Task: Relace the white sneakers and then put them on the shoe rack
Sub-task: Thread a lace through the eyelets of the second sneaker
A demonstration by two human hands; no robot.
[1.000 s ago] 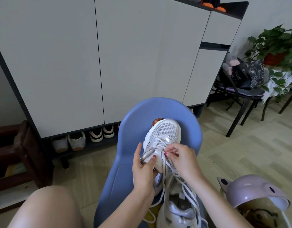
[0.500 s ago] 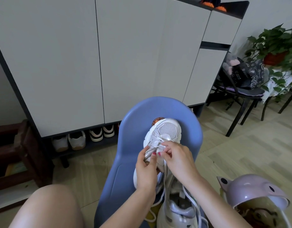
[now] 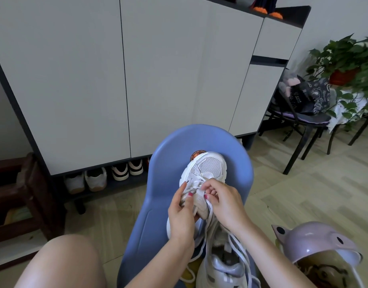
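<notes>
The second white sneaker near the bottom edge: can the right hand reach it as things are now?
Probably yes. The second sneaker lies just under the right forearm, nothing covering it, but the right hand is pinching the lace of the upper sneaker and must release first.

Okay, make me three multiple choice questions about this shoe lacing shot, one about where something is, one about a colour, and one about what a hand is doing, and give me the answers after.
1. Where does the white sneaker being laced rest?
A. on the floor
B. on the blue chair
C. inside the cabinet

2. What colour is the helmet at lower right?
A. pale purple
B. bright red
C. black

3. What is the right hand doing?
A. hanging idle
B. lying flat on the person's knee
C. pinching the white lace over the sneaker

Answers:
1. B, its toe lies against the chair's curved blue shell.
2. A, the shell is a light lilac.
3. C, its fingertips close on the lace near the eyelets, while the left hand holds the sneaker's side.
</notes>
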